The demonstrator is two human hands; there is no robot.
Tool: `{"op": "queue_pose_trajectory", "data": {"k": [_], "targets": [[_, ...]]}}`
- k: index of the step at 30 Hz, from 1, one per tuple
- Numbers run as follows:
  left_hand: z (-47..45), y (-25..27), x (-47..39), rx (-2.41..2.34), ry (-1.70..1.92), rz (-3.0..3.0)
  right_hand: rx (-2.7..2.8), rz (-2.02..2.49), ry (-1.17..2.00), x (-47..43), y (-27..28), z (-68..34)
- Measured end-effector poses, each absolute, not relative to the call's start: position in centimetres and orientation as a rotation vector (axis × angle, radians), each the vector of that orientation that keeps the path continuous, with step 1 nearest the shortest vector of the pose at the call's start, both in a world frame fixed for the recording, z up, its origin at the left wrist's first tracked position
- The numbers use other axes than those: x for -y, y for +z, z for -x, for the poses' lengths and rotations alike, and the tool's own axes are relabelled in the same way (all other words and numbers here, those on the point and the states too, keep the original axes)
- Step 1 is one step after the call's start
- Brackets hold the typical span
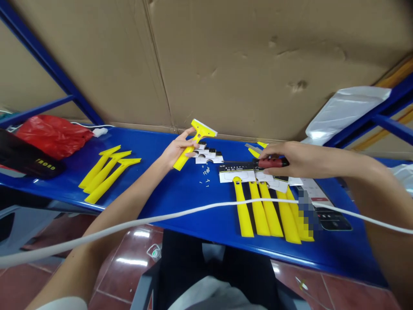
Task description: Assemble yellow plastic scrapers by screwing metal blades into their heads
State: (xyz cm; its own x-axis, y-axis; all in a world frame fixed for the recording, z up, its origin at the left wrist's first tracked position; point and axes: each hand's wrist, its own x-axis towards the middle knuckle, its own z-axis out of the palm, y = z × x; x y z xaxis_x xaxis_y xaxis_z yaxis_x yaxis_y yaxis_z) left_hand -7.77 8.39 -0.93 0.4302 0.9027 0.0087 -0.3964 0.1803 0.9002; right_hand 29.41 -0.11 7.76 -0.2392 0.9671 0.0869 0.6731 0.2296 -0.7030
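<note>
The scraper [202, 129] is over the far middle of the surface [180, 193], held in your left hand [176, 150]; grip it firmly. Your right hand [280, 153] holds the screwdriver [272, 163]; best not knock the small parts [205, 172] lying between.

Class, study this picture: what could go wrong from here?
Loose small parts lie scattered on the blue table and might get brushed away. The screwdriver in the right hand could nick the left hand, holding a yellow scraper, if it slipped there. The white cable crossing the view might catch an arm.
</note>
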Motion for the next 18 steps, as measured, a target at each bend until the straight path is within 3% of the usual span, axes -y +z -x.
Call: {"op": "queue_pose_trajectory", "data": {"k": [5,18], "targets": [[7.3,-1.4,-8.2,-0.528,0.973,-0.901,2.655,1.302,0.777,0.7,8.6,-28.0],[6.3,-2.2,-7.9,-0.532,0.909,-0.904,2.827,1.216,0.787,1.3,8.1,-25.1]]}}
